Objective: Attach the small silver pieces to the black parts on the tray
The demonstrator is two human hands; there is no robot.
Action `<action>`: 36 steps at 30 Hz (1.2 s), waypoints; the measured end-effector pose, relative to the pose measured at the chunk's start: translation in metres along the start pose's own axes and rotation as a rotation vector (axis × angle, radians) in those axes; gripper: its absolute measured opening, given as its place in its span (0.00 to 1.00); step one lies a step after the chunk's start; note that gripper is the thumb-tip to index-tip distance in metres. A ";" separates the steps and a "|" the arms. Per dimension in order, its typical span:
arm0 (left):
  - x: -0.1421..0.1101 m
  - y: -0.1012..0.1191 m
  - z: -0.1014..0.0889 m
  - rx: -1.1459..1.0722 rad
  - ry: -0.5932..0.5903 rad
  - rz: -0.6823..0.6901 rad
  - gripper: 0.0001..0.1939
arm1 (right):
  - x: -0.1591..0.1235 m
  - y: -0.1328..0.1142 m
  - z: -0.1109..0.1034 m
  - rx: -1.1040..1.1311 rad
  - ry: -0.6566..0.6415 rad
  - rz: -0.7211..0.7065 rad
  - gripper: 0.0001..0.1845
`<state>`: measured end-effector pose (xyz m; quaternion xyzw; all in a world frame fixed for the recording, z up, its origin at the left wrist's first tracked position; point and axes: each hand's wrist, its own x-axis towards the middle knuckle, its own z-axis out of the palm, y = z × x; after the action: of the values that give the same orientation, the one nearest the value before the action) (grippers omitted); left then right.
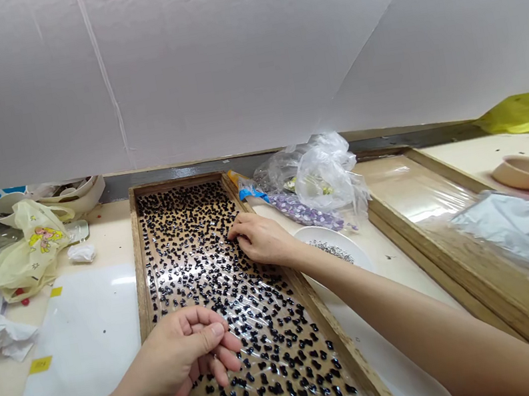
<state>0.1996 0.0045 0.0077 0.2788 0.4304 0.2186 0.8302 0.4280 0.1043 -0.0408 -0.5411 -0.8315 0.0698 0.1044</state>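
The shallow wooden tray [140, 279] lies lengthwise on the desk [111, 234], lined with clear film; glossy black pieces [350, 389] are scattered over its whole bed, closer together at the far end; both hands are at this tray. The right hand [264, 238] reaches over the right rim, its thumb and fingertips drawn together low among the pieces, with pieces just beside them; whether one is gripped I cannot tell. The left hand [196, 348] is above the near left part, pieces beneath and beyond it; its thumb lies near the index finger, the other fingers loosely curled; from here I cannot tell whether it holds anything. Right of the tray are a plate [307, 232] of small metallic bits and a bag of purple pieces [304, 210]; a second wooden tray [404, 228] stands farther right.
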 end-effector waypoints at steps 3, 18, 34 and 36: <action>0.001 0.000 0.000 -0.002 -0.002 0.003 0.09 | 0.000 0.001 0.001 0.008 0.007 -0.006 0.15; 0.000 -0.002 0.000 0.012 -0.008 0.012 0.09 | -0.015 -0.019 -0.023 -0.012 0.119 -0.044 0.10; 0.001 -0.002 -0.002 0.010 -0.006 0.021 0.08 | 0.014 -0.013 -0.012 -0.208 -0.051 -0.196 0.12; 0.000 -0.002 -0.002 0.009 -0.005 0.019 0.08 | 0.014 -0.012 -0.011 -0.207 -0.048 -0.190 0.12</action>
<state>0.1984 0.0038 0.0053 0.2875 0.4265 0.2239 0.8279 0.4142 0.1124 -0.0260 -0.4659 -0.8841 -0.0135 0.0343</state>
